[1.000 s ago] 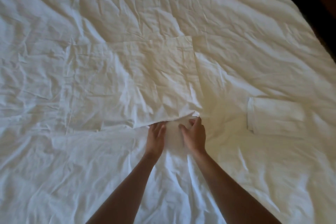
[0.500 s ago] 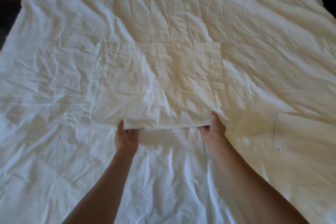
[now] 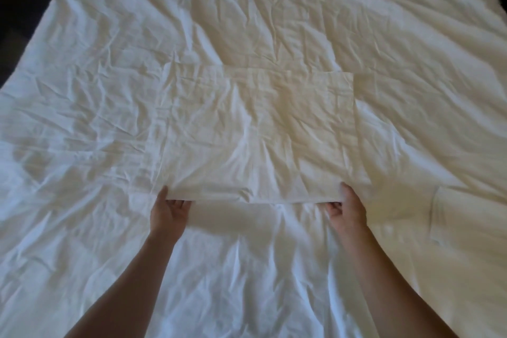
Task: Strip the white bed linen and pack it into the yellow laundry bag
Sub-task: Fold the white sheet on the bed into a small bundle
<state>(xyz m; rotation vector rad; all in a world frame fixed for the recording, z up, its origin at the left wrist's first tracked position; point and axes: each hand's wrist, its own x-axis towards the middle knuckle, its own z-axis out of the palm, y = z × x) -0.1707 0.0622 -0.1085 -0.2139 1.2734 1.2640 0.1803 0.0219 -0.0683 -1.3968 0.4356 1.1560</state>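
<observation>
Both hands, left and right, have spread apart, pinching the pillowcase's near edge; folding continues.

Nothing readable is showing up anywhere here, no text, labels, brands, numbers or signs.
</observation>
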